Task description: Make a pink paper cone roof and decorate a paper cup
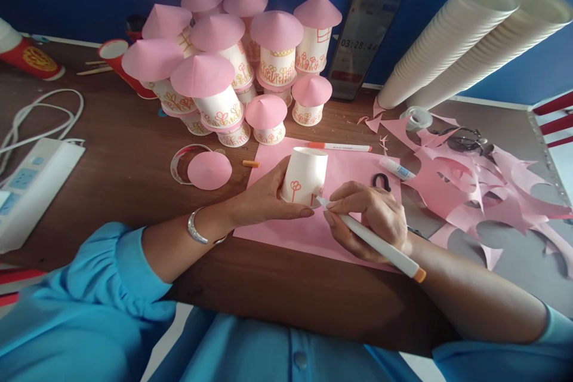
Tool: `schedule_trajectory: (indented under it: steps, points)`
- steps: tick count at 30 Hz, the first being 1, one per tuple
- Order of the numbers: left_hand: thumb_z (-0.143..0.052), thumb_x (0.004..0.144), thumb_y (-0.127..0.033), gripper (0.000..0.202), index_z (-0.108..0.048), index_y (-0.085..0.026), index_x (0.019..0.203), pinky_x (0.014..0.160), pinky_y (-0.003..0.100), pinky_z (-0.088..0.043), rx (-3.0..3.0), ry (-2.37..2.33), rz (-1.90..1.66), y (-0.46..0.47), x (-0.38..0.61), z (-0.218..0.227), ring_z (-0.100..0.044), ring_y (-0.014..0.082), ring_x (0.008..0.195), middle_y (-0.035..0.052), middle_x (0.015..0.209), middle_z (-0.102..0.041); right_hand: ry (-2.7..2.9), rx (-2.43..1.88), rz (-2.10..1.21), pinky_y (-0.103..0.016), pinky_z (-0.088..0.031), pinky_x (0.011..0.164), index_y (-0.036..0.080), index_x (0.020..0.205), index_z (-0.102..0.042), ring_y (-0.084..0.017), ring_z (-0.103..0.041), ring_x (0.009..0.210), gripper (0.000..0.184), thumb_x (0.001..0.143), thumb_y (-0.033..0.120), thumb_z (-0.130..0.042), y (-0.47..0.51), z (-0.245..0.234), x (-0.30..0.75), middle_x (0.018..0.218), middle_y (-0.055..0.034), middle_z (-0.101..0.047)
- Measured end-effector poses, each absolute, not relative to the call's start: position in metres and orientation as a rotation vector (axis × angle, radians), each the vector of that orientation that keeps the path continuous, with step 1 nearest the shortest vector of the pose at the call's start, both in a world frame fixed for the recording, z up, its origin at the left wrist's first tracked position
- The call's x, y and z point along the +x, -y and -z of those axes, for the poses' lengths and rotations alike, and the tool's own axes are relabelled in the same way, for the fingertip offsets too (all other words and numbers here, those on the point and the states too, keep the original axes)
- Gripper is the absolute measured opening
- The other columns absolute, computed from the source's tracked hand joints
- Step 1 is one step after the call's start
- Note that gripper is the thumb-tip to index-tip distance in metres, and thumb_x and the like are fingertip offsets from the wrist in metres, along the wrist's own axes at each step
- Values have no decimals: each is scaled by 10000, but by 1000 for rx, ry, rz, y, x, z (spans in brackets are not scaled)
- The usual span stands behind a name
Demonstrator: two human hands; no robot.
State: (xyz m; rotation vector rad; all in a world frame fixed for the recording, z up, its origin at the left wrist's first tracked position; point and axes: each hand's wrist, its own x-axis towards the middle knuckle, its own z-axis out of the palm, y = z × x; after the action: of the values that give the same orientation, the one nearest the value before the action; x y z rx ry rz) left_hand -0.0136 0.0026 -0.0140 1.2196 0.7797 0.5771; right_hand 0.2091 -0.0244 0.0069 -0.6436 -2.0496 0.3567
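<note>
A white paper cup (306,170), held upside down and slightly tilted, is gripped from below and the left by my left hand (268,196). Small flowers in orange-red line are drawn near its wide rim. My right hand (369,218) is closed around a white marker (378,243) with an orange end, its tip at the cup's lower right side. Beneath both hands lies a pink paper sheet (277,230). Another marker (340,147) rests on the sheet's far edge, and a small orange cap (251,163) is just left of the sheet.
Several cups with pink cone roofs (203,74) stand at the back, near a propped phone (364,45). Tall cup stacks (447,42) lean at the right. Pink scraps (474,185), a glue stick (396,168), a loose cone (209,170) and a power strip (40,185) lie around.
</note>
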Motion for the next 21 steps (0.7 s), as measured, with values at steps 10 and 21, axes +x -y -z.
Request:
schedule_trajectory:
  steps: [10,21]
  points:
    - [-907,777,-402,779,-453,-229,1386,918,425,-579,1237,-793,-564,-2,-14,13,-685,306,1180,114,1285,-683,2056,-643,-361,-242,-556,519,233,1012,-556,-146,-705,626,206,920,73,-646,25,-6,210,752,5,-660]
    - [-901,785,-384,770,-447,-233,1388,923,416,-575,1237,-789,-571,-2,-14,13,-683,300,1191,110,1298,-679,2065,-637,-351,-242,-551,494,239,1024,-547,-145,-692,608,214,922,73,-637,24,-6,210,746,12,-660]
